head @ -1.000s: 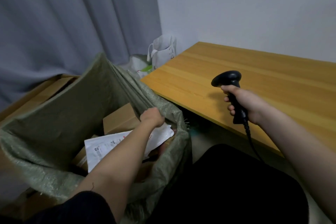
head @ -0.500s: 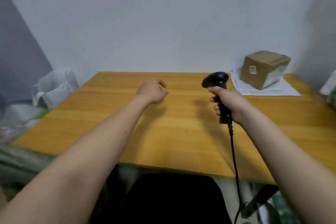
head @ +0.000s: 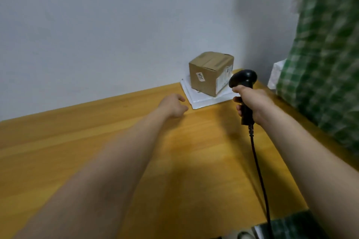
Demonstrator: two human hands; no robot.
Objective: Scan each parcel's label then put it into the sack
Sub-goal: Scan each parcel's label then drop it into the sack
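A brown cardboard parcel with white labels stands on flat white mailers at the table's far right corner. My right hand grips the handle of a black barcode scanner, held upright just right of the parcel; its cable hangs down toward me. My left hand reaches over the wooden table, fingers loosely curled and holding nothing, a short way left of the mailers. The sack is out of view.
A grey wall runs behind the table. Green checked fabric hangs at the right edge, with a white bag beside it. A dark object sits below the table's near right edge.
The view has swung right from the sack to the table corner. My left hand left the sack's rim and stretched toward the parcel. The right hand keeps the scanner, now closer to the box.
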